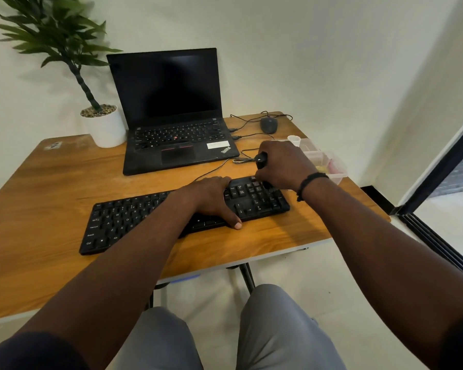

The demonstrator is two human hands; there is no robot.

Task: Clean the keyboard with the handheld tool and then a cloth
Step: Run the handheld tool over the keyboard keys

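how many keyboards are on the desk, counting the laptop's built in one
2. The separate black keyboard lies at the desk's near edge under both hands. The laptop behind it has its own built-in keyboard. No others show.

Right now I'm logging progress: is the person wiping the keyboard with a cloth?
No, the right hand grips a black handheld tool over the keyboard's number pad; no cloth is visible.
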